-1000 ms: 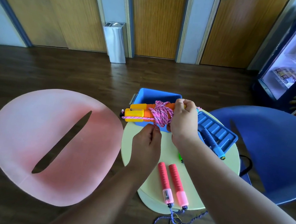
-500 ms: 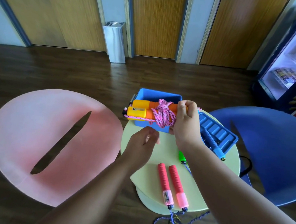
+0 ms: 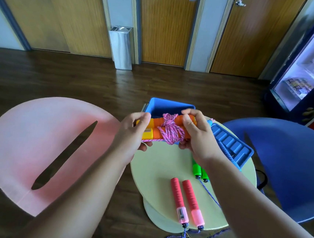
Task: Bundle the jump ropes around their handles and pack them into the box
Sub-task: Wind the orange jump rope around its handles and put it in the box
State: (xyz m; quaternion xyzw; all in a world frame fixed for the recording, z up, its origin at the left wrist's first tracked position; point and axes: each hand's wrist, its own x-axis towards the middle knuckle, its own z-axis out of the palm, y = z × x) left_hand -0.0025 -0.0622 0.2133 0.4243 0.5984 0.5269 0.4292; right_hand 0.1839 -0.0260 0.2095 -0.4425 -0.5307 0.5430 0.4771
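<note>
Here, beyond the red handles [image 3: 184, 202] on the bench [image 3: 159, 165], the left hand [image 3: 131, 133] and right hand [image 3: 196, 138] each grip an end of the bundle [image 3: 167, 132] just before the box [image 3: 170, 105], where its loose pink tail [image 3: 148, 140] could unwind if either grip slackens.

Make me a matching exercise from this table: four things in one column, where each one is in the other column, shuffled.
Things:
1 orange handles
2 red handles
3 green handles
4 blue lid

Places:
A beside the right forearm
B right of the blue box
C gripped by left hand and right hand
D side by side at the table's near edge

Pairs: 1-C, 2-D, 3-A, 4-B
</note>
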